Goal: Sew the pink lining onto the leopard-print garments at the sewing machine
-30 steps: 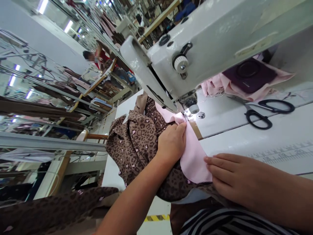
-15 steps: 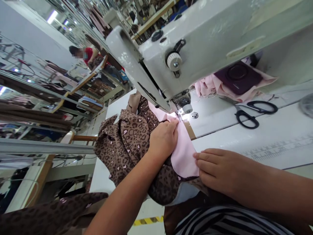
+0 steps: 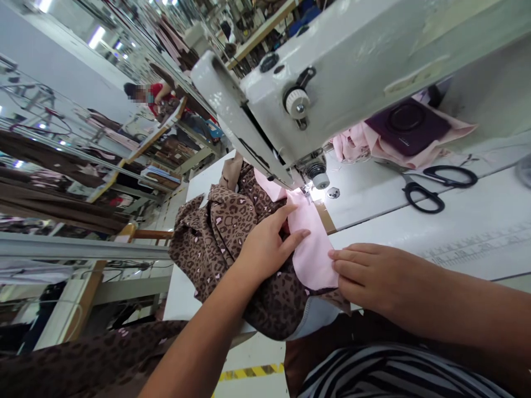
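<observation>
A pink fabric piece [image 3: 313, 254] runs under the needle area of the white sewing machine [image 3: 265, 94]. It lies along a brown leopard-print garment [image 3: 224, 221] bunched up on the left. My left hand [image 3: 269, 240] rests over the pink piece's left edge, thumb and fingers spread apart, fingertips just short of the lit presser foot [image 3: 306, 192]. At the piece's near right edge, my right hand [image 3: 365, 271] has its fingers together and holds the pink fabric with the leopard print beneath. The right thumb is hidden.
Black-handled scissors [image 3: 431, 185] lie right of the needle. Behind them a dark purple device [image 3: 409, 126] sits on pink cloth scraps [image 3: 348, 142]. A printed ruler scale [image 3: 468, 249] marks the table. A person in red [image 3: 160, 97] works at another bench in the far left.
My left hand has opened from its closed grip near the presser foot and drawn back towards me, thumb now apart on the pink fabric. My right hand stays at the edge.
</observation>
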A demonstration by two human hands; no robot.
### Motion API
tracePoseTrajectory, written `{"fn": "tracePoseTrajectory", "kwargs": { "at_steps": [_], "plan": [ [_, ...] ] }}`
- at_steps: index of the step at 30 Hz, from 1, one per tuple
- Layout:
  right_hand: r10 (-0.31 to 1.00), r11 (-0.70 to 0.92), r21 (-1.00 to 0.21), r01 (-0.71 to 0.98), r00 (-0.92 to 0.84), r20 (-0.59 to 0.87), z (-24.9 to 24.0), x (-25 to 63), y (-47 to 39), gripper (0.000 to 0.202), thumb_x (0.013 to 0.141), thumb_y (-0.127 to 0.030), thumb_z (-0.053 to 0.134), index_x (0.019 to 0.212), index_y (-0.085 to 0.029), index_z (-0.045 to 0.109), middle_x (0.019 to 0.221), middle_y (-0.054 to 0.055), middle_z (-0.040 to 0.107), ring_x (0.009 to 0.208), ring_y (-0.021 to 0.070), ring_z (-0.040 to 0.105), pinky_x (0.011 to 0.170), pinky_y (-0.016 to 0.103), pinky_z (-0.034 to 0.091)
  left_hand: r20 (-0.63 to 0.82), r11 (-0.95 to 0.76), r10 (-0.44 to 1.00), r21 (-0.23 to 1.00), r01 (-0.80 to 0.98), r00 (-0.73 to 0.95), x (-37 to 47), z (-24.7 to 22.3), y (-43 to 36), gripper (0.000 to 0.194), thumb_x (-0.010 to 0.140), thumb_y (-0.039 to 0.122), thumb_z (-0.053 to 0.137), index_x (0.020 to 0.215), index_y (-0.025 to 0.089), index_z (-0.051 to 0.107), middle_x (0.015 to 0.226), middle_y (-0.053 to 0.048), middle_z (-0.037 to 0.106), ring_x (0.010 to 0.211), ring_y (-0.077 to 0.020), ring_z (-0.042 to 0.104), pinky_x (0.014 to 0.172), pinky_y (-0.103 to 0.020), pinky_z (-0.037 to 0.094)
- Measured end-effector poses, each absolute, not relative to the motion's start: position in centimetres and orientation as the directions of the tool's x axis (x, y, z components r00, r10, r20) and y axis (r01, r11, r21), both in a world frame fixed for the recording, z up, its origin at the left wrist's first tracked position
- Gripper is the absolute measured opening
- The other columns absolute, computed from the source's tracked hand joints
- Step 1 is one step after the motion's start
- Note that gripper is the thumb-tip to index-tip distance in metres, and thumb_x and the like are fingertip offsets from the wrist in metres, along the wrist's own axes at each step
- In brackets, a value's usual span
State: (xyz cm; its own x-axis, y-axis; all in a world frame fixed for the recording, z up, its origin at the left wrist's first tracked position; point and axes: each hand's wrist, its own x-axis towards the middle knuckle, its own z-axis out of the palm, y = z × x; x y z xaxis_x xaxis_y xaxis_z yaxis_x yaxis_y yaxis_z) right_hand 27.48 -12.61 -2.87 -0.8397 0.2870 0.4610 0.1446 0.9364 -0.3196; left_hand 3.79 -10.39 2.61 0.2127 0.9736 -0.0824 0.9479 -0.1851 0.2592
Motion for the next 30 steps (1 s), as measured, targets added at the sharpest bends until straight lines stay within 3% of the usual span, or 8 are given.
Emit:
{"fn": "tracePoseTrajectory", "kwargs": {
  "at_steps": [3,7,10,14,25,30],
  "plan": [
    [0.278,0.941,-0.302,0.151,-0.854,0.439,-2.9,27.4,-12.7,0.024,0.088,-0.002,0.051,0.095,-0.017,0.068,0.097,0.009,0.074,0.093,0.0217,0.068,0.089,0.037,0.056,-0.089,-0.074,0.992,0.204,0.976,0.094,5.2,2.2,-10.3,0.048,0.094,0.034,0.067,0.138,0.02,0.055,0.105,-0.006,0.075,0.093,-0.0252,0.073,0.08,-0.034,0.057],
    [0.261,0.955,-0.258,0.149,-0.835,0.484,-2.8,27.0,-12.8,0.021,0.088,-0.004,0.053,0.094,-0.017,0.068,0.098,0.009,0.075,0.098,0.0231,0.068,0.096,0.038,0.053,-0.03,-0.203,0.977,0.137,0.97,0.209,5.8,1.4,-9.6,0.023,0.097,0.019,0.056,0.118,0.022,0.067,0.105,-0.006,0.075,0.101,-0.0246,0.07,0.087,-0.034,0.055],
    [0.246,0.963,-0.224,0.148,-0.823,0.512,-2.8,26.8,-12.8,0.02,0.089,-0.006,0.052,0.093,-0.017,0.069,0.098,0.009,0.075,0.096,0.0235,0.068,0.095,0.036,0.053,0.002,-0.257,0.966,0.039,0.966,0.257,4.9,1.0,-9.3,0.021,0.099,0.018,0.052,0.106,0.021,0.07,0.094,-0.006,0.072,0.095,-0.0237,0.068,0.083,-0.033,0.053],
    [0.238,0.968,-0.194,0.159,-0.825,0.513,-2.6,26.7,-12.9,0.023,0.089,-0.006,0.05,0.092,-0.017,0.07,0.097,0.008,0.076,0.092,0.0236,0.068,0.095,0.037,0.053,-0.005,-0.267,0.964,-0.02,0.963,0.267,4.1,0.4,-9.3,0.021,0.101,0.023,0.053,0.11,0.023,0.072,0.089,-0.005,0.069,0.091,-0.0232,0.066,0.079,-0.032,0.053],
    [0.248,0.969,-0.145,0.201,-0.825,0.509,-2.5,26.9,-13.5,0.025,0.091,-0.008,0.047,0.088,-0.019,0.069,0.092,0.009,0.074,0.087,0.0236,0.066,0.096,0.04,0.052,0.04,-0.291,0.956,0.0,0.957,0.291,4.7,-0.6,-9.4,0.027,0.104,0.03,0.049,0.118,0.024,0.072,0.091,-0.006,0.072,0.089,-0.0222,0.067,0.081,-0.032,0.054],
    [0.287,0.956,-0.207,0.207,-0.796,0.533,-2.7,27.0,-13.6,0.024,0.086,-0.006,0.048,0.089,-0.019,0.068,0.095,0.009,0.075,0.1,0.0262,0.068,0.107,0.039,0.046,0.038,-0.235,0.971,0.015,0.972,0.234,5.3,-0.6,-9.7,0.026,0.103,0.03,0.05,0.119,0.024,0.07,0.096,-0.006,0.075,0.092,-0.0235,0.069,0.083,-0.033,0.055]
  ]
}}
